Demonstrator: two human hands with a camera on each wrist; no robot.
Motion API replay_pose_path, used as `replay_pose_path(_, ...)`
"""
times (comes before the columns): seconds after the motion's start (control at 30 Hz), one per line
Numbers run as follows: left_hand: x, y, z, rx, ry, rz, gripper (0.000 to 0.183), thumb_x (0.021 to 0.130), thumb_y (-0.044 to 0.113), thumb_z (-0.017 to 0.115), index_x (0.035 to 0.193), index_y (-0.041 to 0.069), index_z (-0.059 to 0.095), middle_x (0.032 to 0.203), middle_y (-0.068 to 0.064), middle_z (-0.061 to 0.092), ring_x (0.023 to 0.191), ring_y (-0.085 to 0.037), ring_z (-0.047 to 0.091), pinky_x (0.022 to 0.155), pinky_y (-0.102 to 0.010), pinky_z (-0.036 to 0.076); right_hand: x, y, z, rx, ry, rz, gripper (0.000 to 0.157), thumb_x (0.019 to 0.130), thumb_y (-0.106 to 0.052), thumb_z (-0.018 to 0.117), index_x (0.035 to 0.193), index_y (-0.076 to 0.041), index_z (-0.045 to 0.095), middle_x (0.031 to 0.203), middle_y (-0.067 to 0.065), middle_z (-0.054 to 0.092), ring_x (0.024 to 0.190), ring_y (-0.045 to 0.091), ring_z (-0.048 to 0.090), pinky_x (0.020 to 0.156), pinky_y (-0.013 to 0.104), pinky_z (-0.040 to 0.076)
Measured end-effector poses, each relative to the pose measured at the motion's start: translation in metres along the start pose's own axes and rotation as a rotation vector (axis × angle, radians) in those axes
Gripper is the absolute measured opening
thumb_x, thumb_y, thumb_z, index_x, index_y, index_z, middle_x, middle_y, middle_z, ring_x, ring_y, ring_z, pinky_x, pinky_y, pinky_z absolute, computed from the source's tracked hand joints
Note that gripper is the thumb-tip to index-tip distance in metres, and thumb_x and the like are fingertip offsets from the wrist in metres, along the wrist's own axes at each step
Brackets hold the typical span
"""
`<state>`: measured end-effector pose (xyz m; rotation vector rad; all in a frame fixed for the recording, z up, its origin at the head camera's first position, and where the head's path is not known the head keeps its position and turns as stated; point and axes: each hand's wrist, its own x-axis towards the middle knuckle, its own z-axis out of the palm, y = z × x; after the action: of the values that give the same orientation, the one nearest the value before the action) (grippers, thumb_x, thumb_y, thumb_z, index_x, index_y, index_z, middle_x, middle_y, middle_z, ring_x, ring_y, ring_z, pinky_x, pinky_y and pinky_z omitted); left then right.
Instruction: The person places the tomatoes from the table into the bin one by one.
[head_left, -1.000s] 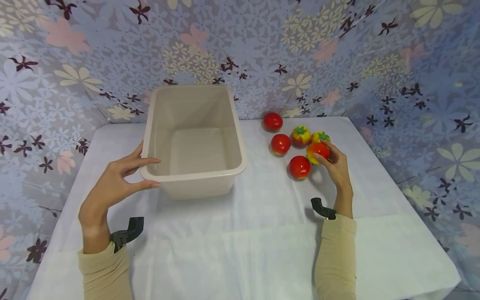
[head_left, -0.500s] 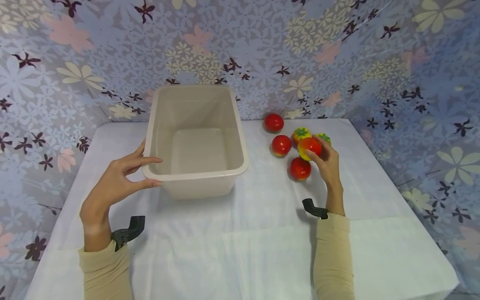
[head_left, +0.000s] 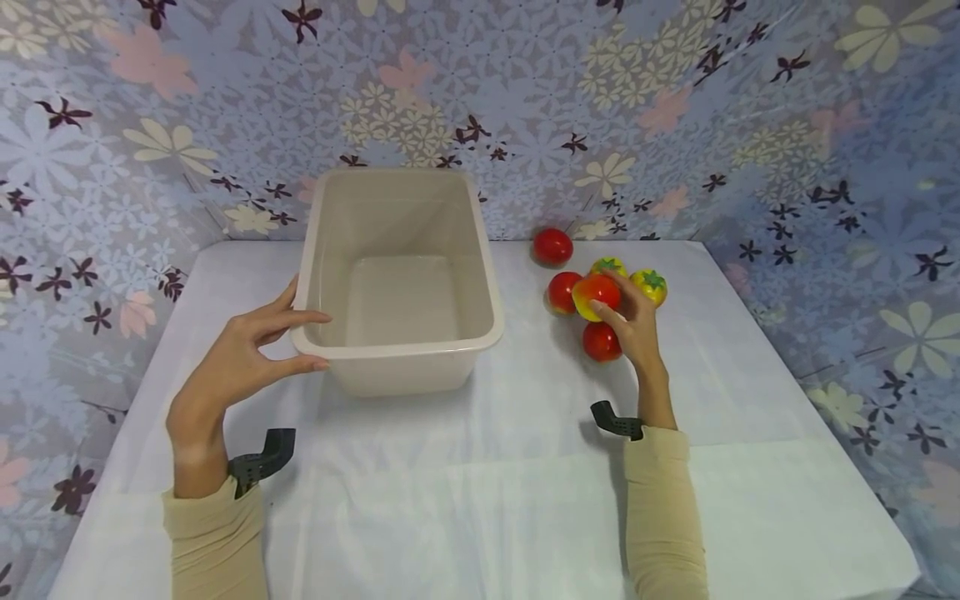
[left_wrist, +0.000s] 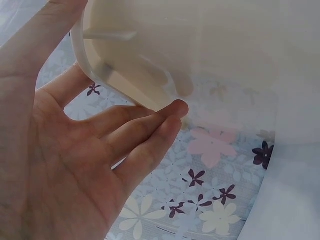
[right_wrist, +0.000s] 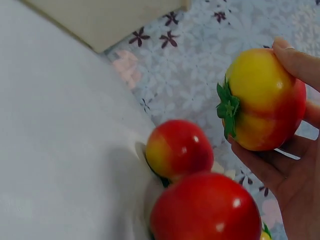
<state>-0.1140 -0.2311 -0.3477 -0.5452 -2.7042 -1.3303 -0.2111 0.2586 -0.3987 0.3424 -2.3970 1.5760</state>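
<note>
Red-and-yellow tomato (head_left: 596,297) is in my right hand (head_left: 636,325), pinched between thumb and fingers, right of the bin (head_left: 405,350) and clear of it. Loose ones, also right of the bin: rear red tomato (head_left: 552,247), middle red tomato (head_left: 562,292), near red tomato (head_left: 602,342). Plus two with green tops: half-hidden yellow tomato (head_left: 609,265), and outer yellow tomato (head_left: 649,287), farthest from the bin. My left hand (head_left: 243,350) grips the bin's near-left corner, one finger inside the rim, thumb outside the front wall. White-covered counter (head_left: 450,517) under the bin; floral cloth (head_left: 420,117) behind it.
</note>
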Motion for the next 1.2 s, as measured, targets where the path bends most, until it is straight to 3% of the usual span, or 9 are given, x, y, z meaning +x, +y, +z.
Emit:
replay_pose_path(0.2, -0.001, -0.001, 0.0, -0.014, -0.003, -0.011, 0.05, 0.075, 0.013, 0.085, 0.122, 0.012, 0.069, 0.161, 0.004, 0.023, 0.144, -0.027, 0.031, 0.102, -0.053, 0.041, 0.002, -0.006, 0.011, 0.021, -0.037, -0.07, 0.05, 0.089, -0.004, 0.062, 0.137, 0.006, 0.05, 0.136, 0.027, 0.054, 0.11, -0.003, 0.056, 0.095, 0.014, 0.045)
replay_pose_path(0.37, -0.001, -0.002, 0.0, -0.006, -0.013, -0.038, 0.052, 0.076, 0.016, 0.084, 0.125, 0.014, 0.068, 0.161, 0.004, 0.022, 0.144, -0.029, 0.032, 0.104, -0.035, 0.044, 0.005, -0.01, 0.023, 0.062, -0.075, -0.131, 0.05, 0.088, 0.001, 0.06, 0.136, 0.012, 0.048, 0.132, 0.032, 0.055, 0.106, -0.002, 0.059, 0.091, 0.014, 0.049)
replay_pose_path(0.47, 0.001, -0.003, -0.001, -0.003, -0.017, -0.021, 0.052, 0.076, 0.016, 0.084, 0.126, 0.013, 0.067, 0.161, 0.002, 0.022, 0.143, -0.031, 0.033, 0.103, -0.034, 0.045, 0.006, -0.016, 0.029, 0.076, -0.091, -0.15, 0.05, 0.087, 0.003, 0.06, 0.135, 0.013, 0.048, 0.13, 0.032, 0.055, 0.104, -0.002, 0.059, 0.089, 0.014, 0.049)
replay_pose_path(0.63, 0.002, -0.004, -0.002, -0.016, -0.02, 0.004, 0.052, 0.076, 0.015, 0.084, 0.125, 0.011, 0.067, 0.161, -0.003, 0.022, 0.143, -0.035, 0.033, 0.098, -0.055, 0.042, 0.009, -0.01, 0.038, 0.099, -0.117, -0.143, 0.053, 0.086, 0.002, 0.06, 0.137, 0.01, 0.047, 0.13, 0.031, 0.056, 0.105, 0.0, 0.06, 0.09, 0.016, 0.05)
replay_pose_path(0.7, 0.002, -0.004, -0.002, -0.026, -0.02, -0.006, 0.052, 0.076, 0.015, 0.084, 0.125, 0.011, 0.067, 0.161, -0.002, 0.022, 0.143, -0.034, 0.032, 0.101, -0.048, 0.044, 0.012, -0.001, 0.041, 0.111, -0.123, -0.149, 0.054, 0.086, 0.001, 0.06, 0.139, 0.007, 0.048, 0.132, 0.029, 0.055, 0.109, 0.003, 0.059, 0.092, 0.018, 0.049)
replay_pose_path(0.83, 0.001, -0.003, -0.003, -0.038, -0.009, -0.025, 0.052, 0.075, 0.015, 0.084, 0.125, 0.014, 0.068, 0.161, 0.003, 0.022, 0.144, -0.029, 0.031, 0.1, -0.014, 0.042, 0.017, 0.005, 0.045, 0.134, -0.128, -0.174, 0.056, 0.086, -0.001, 0.06, 0.14, 0.003, 0.049, 0.137, 0.022, 0.055, 0.115, 0.008, 0.058, 0.094, 0.019, 0.048)
replay_pose_path(0.9, 0.001, -0.003, -0.004, -0.043, -0.006, -0.024, 0.051, 0.076, 0.015, 0.084, 0.124, 0.014, 0.068, 0.161, 0.004, 0.022, 0.145, -0.027, 0.03, 0.1, -0.012, 0.042, 0.017, 0.001, 0.047, 0.139, -0.132, -0.175, 0.056, 0.086, -0.002, 0.061, 0.14, 0.002, 0.049, 0.138, 0.019, 0.055, 0.116, 0.009, 0.057, 0.095, 0.02, 0.048)
replay_pose_path(1.07, 0.0, -0.005, -0.003, -0.062, -0.016, -0.008, 0.043, 0.077, 0.014, 0.083, 0.118, 0.01, 0.07, 0.161, -0.001, 0.022, 0.144, -0.031, 0.031, 0.105, -0.04, 0.044, 0.011, -0.008, 0.049, 0.133, -0.154, -0.183, 0.058, 0.085, 0.003, 0.063, 0.141, 0.0, 0.049, 0.14, 0.015, 0.054, 0.119, 0.008, 0.055, 0.099, 0.02, 0.045)
replay_pose_path(1.2, 0.0, -0.007, -0.001, -0.076, -0.004, -0.022, 0.036, 0.076, 0.014, 0.085, 0.11, 0.012, 0.073, 0.16, 0.001, 0.023, 0.143, -0.027, 0.034, 0.102, -0.017, 0.041, 0.009, -0.017, 0.05, 0.143, -0.14, -0.237, 0.058, 0.083, 0.008, 0.063, 0.139, 0.005, 0.048, 0.139, 0.022, 0.053, 0.119, 0.008, 0.055, 0.102, 0.02, 0.044)
